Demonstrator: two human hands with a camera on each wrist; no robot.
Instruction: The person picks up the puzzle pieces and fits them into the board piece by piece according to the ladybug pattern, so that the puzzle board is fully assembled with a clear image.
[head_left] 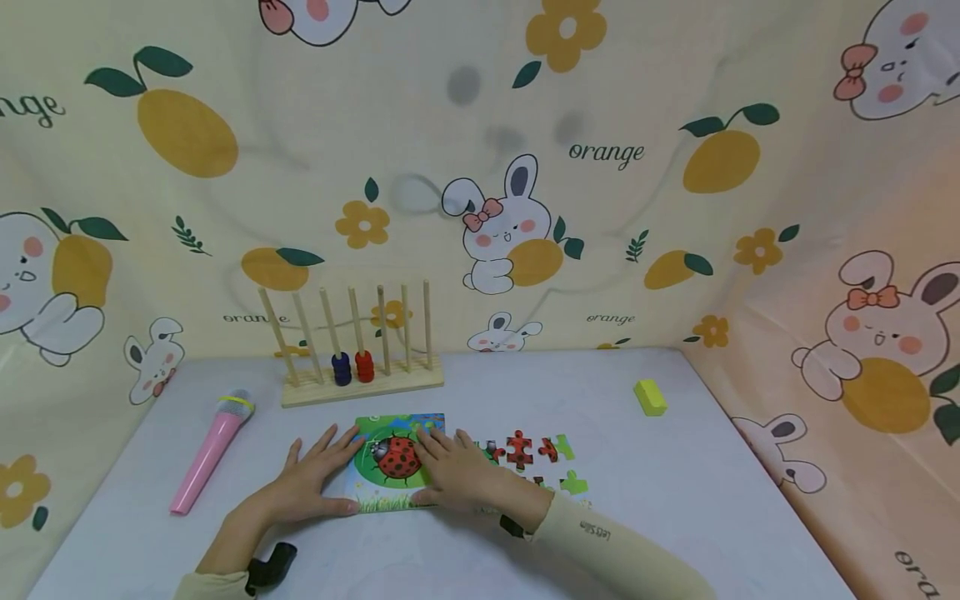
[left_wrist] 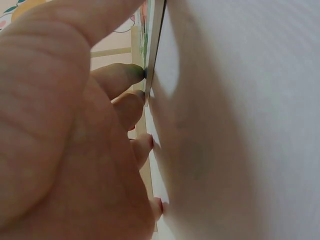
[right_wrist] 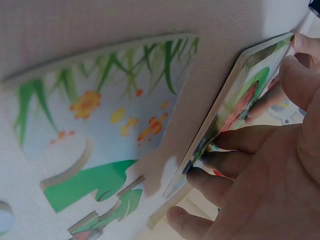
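Note:
A ladybug picture board point(head_left: 395, 458) lies flat on the table, seen almost edge-on in the left wrist view. My left hand point(head_left: 303, 486) is at its left side, fingers spread, with fingertips touching the board's edge and the tabletop. On the board's right side rests my right hand point(head_left: 461, 479), fingers fairly straight along the edge. Loose jigsaw pieces, among them a red one point(head_left: 519, 450) and a green one point(head_left: 573, 482), lie right of the board, partly hidden by the right forearm. A larger grass-and-flowers section point(right_wrist: 120, 105) shows in the right wrist view.
Behind the board stands a wooden peg rack point(head_left: 362, 383) with blue rings point(head_left: 341, 369) and red rings point(head_left: 364, 367). A pink toy microphone point(head_left: 210, 458) lies at the left. Far right on the table point(head_left: 720, 500) is a yellow-green block point(head_left: 650, 398). A printed cloth hangs behind.

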